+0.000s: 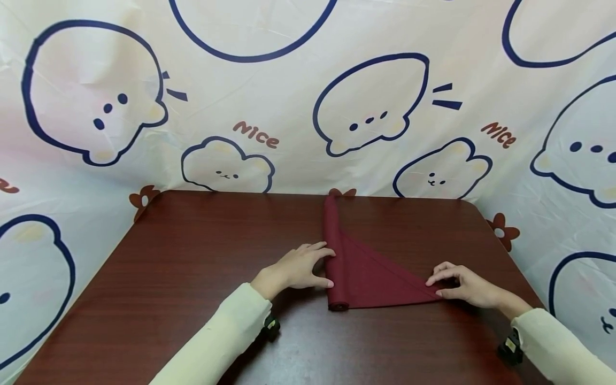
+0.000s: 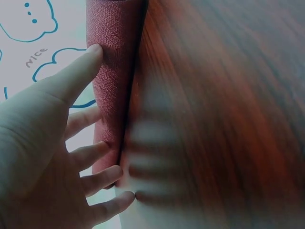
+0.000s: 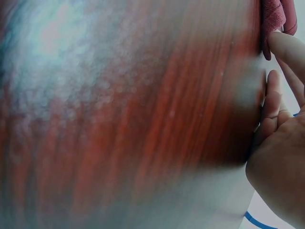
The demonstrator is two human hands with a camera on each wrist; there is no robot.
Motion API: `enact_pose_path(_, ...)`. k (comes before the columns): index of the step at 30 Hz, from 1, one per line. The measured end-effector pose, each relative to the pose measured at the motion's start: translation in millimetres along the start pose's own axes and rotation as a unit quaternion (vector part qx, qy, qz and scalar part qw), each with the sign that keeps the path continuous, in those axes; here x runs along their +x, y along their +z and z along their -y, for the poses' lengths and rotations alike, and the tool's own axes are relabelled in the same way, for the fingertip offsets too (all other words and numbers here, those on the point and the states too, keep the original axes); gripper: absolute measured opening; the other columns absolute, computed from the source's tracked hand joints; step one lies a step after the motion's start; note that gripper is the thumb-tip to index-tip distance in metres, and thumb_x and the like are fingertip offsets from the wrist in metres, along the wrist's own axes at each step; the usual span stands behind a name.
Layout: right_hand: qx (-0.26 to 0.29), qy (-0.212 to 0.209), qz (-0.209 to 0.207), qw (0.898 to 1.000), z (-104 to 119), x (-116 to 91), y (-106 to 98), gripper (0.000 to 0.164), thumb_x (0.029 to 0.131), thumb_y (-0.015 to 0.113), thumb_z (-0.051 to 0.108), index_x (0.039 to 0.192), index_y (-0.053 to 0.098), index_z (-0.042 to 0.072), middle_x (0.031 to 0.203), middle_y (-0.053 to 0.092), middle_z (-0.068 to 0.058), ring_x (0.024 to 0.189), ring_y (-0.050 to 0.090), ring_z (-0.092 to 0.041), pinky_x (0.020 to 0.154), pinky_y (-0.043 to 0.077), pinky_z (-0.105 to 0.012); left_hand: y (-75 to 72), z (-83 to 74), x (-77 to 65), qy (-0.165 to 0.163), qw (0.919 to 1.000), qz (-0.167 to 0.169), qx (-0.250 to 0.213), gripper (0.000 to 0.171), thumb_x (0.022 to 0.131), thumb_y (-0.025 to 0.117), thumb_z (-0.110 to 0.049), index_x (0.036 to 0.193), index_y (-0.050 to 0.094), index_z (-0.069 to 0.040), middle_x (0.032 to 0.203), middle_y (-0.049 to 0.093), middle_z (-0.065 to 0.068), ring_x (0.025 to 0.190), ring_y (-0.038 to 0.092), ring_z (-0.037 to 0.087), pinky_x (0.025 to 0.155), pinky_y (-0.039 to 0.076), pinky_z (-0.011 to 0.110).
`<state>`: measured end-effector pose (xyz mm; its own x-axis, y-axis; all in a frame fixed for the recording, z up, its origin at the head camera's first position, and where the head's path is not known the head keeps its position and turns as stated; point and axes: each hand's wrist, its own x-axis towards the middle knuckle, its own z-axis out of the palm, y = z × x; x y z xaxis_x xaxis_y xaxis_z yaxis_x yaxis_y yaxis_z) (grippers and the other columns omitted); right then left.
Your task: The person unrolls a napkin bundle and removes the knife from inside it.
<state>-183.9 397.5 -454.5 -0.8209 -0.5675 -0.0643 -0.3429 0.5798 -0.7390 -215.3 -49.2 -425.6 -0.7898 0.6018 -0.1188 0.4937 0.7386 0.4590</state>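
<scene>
A dark red cloth (image 1: 380, 272) lies on the table, partly rolled. Its rolled part (image 1: 335, 256) forms a long tube running away from me, and the flat part narrows to a corner on the right. My left hand (image 1: 300, 267) is at the left side of the roll, thumb and fingers spread and touching it; the left wrist view shows the thumb on the roll (image 2: 112, 62) and the fingers apart. At the right corner, my right hand (image 1: 467, 286) pinches the cloth between thumb and fingers. Only a bit of that corner (image 3: 272, 19) shows in the right wrist view.
The brown wooden table (image 1: 192, 267) has rounded far corners. A pale curtain (image 1: 298, 107) printed with cartoon bears hangs close behind its far edge and along both sides. Dark wrist cameras sit under both pale sleeves (image 1: 226, 326).
</scene>
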Motion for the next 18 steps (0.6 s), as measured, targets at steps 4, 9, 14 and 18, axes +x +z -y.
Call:
enact_pose_path(4, -0.001, -0.002, -0.001, 1.000, -0.2, 0.1, 0.4, 0.020, 0.094, 0.071, 0.015, 0.114, 0.075, 0.014, 0.115, 0.055, -0.003, 0.104, 0.046, 0.003, 0.083, 0.040, -0.018, 0.5, 1.5, -0.1, 0.001, 1.0000, 0.001, -0.007, 0.068, 0.087, 0.075, -0.051, 0.146, 0.051, -0.028, 0.164, 0.036, 0.007, 0.148, 0.038, 0.037, 0.115, 0.036, 0.062)
enact_pose_path(9, 0.000, 0.008, 0.001, 1.000, -0.4, 0.9, 0.0, 0.020, 0.094, 0.071, 0.017, 0.114, 0.075, 0.014, 0.114, 0.055, -0.001, 0.104, 0.046, 0.002, 0.084, 0.040, -0.018, 1.2, 2.8, 0.0, 0.004, 0.9999, -0.003, -0.011, 0.067, 0.087, 0.076, -0.050, 0.145, 0.052, -0.028, 0.164, 0.037, 0.007, 0.148, 0.038, 0.037, 0.115, 0.037, 0.060)
enact_pose_path(14, 0.002, 0.001, 0.002, 1.000, 1.3, 0.4, -0.4, 0.020, 0.094, 0.071, 0.015, 0.114, 0.075, 0.014, 0.114, 0.055, -0.004, 0.104, 0.046, 0.002, 0.083, 0.040, -0.018, 1.3, 3.1, 0.1, 0.005, 0.9999, -0.005, -0.010, 0.066, 0.087, 0.076, -0.050, 0.145, 0.052, -0.029, 0.164, 0.037, 0.007, 0.148, 0.038, 0.037, 0.115, 0.037, 0.060)
enact_pose_path(18, 0.004, -0.007, -0.001, 1.000, 0.8, 0.3, 0.6, 0.020, 0.094, 0.071, 0.014, 0.114, 0.075, 0.013, 0.113, 0.055, -0.003, 0.104, 0.046, 0.002, 0.083, 0.040, -0.018, 0.8, 2.9, 0.1, 0.005, 0.9999, -0.004, -0.012, 0.065, 0.087, 0.076, -0.049, 0.145, 0.052, -0.029, 0.164, 0.036, 0.007, 0.149, 0.037, 0.037, 0.116, 0.035, 0.061)
